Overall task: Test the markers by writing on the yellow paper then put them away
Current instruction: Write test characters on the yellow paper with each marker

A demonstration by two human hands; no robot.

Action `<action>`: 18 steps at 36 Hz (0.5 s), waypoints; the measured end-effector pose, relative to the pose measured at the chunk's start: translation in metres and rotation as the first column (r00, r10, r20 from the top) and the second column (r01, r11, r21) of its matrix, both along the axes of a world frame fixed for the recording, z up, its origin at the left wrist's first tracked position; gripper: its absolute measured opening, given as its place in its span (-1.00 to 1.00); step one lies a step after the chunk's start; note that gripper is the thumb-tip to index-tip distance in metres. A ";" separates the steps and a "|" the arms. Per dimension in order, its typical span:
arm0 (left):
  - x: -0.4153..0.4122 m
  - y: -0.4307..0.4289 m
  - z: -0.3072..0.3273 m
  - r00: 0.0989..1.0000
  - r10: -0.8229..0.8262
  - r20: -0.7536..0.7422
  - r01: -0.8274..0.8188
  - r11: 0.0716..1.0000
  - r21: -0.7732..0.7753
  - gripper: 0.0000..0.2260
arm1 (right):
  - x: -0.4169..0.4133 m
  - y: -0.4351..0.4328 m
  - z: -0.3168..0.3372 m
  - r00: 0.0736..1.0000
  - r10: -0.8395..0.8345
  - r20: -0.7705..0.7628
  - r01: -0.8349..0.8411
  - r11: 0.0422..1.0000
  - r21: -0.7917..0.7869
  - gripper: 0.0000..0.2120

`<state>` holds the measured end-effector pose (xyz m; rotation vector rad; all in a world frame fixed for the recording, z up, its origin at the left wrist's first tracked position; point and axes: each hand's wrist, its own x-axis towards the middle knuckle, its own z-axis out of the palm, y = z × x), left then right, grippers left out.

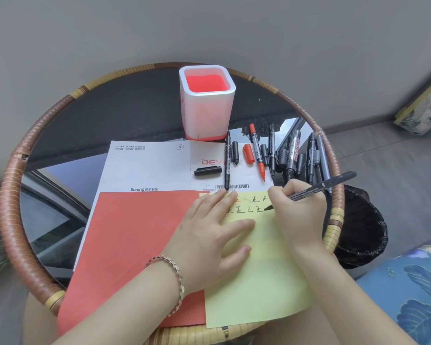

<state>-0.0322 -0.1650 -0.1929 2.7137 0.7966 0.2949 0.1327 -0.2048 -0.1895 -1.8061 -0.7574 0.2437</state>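
Tip of black marker [319, 189] on yellow paper [259, 282]; uncapped markers [292, 155] lie beyond.

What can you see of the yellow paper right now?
The yellow paper is a pale sheet lying flat at the near right of the table, its left edge over a red sheet. Two rows of small handwritten characters, mostly black, one red, cross its top. The left hand presses it flat; the right hand rests on it, holding a black marker tip-down at the second row.
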 end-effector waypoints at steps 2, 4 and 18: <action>0.000 0.000 -0.001 1.000 -0.001 -0.003 0.001 1.000 0.002 -0.66 | 0.000 0.000 0.003 0.998 -0.011 -0.055 0.014 0.999 0.052 -0.65; 0.000 -0.001 -0.001 1.000 -0.001 -0.001 0.001 1.000 0.011 -0.66 | -0.001 -0.001 0.006 0.998 -0.022 -0.065 0.028 0.996 0.083 -0.66; 0.017 -0.001 0.001 0.998 -0.059 -0.022 0.061 0.993 0.104 -0.67 | -0.005 0.001 0.012 0.977 0.119 -0.179 -0.085 0.979 0.185 -0.92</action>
